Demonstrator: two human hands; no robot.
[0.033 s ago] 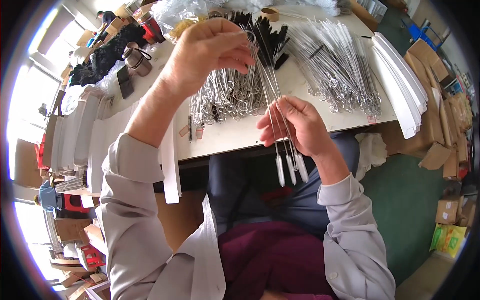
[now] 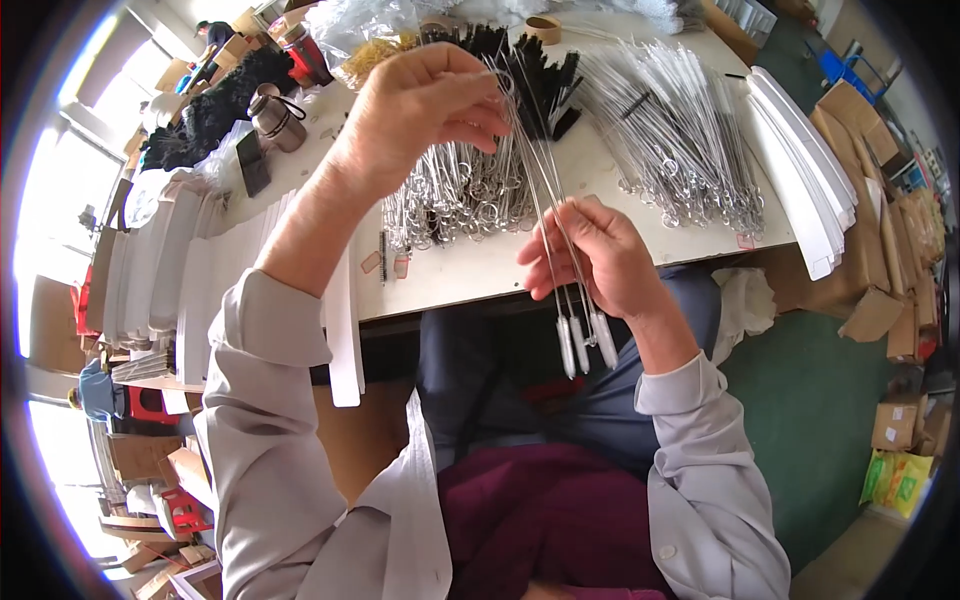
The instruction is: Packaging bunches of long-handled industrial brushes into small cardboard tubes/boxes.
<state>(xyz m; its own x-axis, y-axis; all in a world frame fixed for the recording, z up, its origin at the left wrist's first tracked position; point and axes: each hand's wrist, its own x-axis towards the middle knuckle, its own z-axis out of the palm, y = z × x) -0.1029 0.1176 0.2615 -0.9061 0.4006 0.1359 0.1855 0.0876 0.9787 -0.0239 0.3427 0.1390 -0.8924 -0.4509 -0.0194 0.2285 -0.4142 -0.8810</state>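
A few long thin wire brushes with white bristle ends hang between my hands. My left hand, raised over the table, pinches them by their looped upper ends. Lower down and to the right, my right hand has its thumb and curled fingers about the wires. The white ends point down past the table's edge, over my lap. Behind my left hand lies a heap of ring-ended wire brushes with black bristles. To its right is a pile of similar brushes with white bristles.
White folded card strips lie at the table's right end, and more card strips at the left. A metal flask and a dark phone stand at the far left. Cardboard boxes are stacked beyond the right edge.
The white ends of the held brushes have shifted slightly down and right. Both hands keep their hold, with my right hand moving only a little.
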